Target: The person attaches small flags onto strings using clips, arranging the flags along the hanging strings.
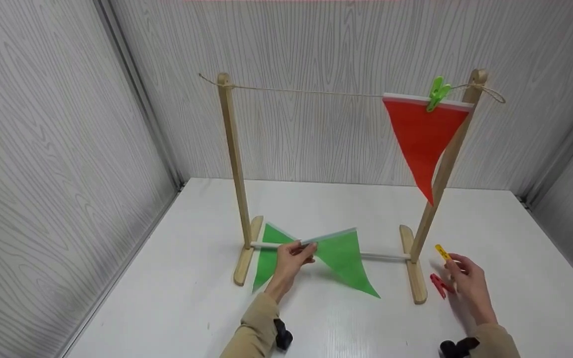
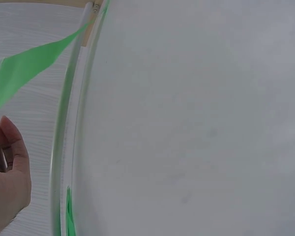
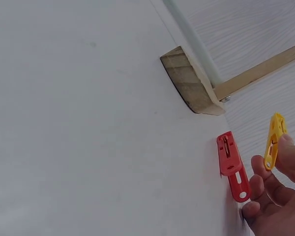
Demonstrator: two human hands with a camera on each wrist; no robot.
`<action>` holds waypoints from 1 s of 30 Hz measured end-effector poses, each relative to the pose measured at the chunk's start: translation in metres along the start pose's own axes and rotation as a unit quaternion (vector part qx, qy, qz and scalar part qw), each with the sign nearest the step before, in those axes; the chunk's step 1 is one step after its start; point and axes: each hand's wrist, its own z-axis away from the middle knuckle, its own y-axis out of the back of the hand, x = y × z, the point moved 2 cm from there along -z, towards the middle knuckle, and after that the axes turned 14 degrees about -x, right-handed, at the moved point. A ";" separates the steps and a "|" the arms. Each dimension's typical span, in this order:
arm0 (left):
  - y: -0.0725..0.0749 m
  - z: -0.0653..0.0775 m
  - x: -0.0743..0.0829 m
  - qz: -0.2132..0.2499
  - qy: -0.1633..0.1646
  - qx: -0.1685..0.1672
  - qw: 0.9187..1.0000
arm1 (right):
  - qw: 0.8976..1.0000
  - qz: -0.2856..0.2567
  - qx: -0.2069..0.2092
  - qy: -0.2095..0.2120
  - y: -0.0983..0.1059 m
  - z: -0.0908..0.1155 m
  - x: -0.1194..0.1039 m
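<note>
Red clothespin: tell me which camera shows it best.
The right wrist view: the red clothespin looks large and detailed there. The head view shows it small, near the right hand; the left wrist view doesn't show it.

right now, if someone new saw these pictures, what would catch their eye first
Most likely the red flag, hung by a green clip near the right end of the string. Next, probably the green cloth held by the left hand, below the middle of the head view. Then perhaps the yellow clip in the right hand, right of the wooden stand.
</note>
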 end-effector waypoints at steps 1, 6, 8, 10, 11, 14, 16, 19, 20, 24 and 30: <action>0.000 0.000 0.000 0.001 0.000 0.001 1.000 | 1.000 -0.010 0.005 0.000 0.000 0.000 0.000; -0.002 0.000 0.004 0.000 -0.006 0.000 1.000 | 0.994 -0.102 0.037 -0.009 -0.003 0.003 -0.001; -0.003 0.000 0.008 0.001 -0.015 0.002 1.000 | 0.986 -0.157 0.051 -0.003 -0.004 0.003 -0.004; -0.004 -0.001 0.012 0.002 -0.024 0.006 1.000 | 0.977 -0.202 0.061 0.011 -0.005 0.004 -0.008; -0.004 -0.001 0.014 0.003 -0.029 0.009 1.000 | 0.973 -0.222 0.065 0.018 -0.005 0.004 -0.010; -0.006 -0.001 0.021 0.004 -0.038 0.018 0.999 | 0.964 -0.253 0.073 0.034 -0.006 0.004 -0.016; -0.007 -0.001 0.025 0.006 -0.044 0.022 0.999 | 0.959 -0.272 0.072 0.037 -0.006 0.004 -0.020; -0.007 -0.003 0.030 0.013 -0.054 0.023 0.998 | 0.950 -0.300 0.076 0.049 -0.005 0.006 -0.026; -0.007 -0.003 0.032 0.017 -0.058 0.024 0.998 | 0.945 -0.314 0.079 0.055 -0.005 0.007 -0.028; -0.008 -0.004 0.042 0.020 -0.071 0.024 0.997 | 0.910 -0.397 0.076 0.090 -0.006 0.010 -0.038; -0.009 -0.006 0.058 0.032 -0.093 0.031 0.995 | 0.810 -0.569 0.042 0.137 -0.006 0.014 -0.050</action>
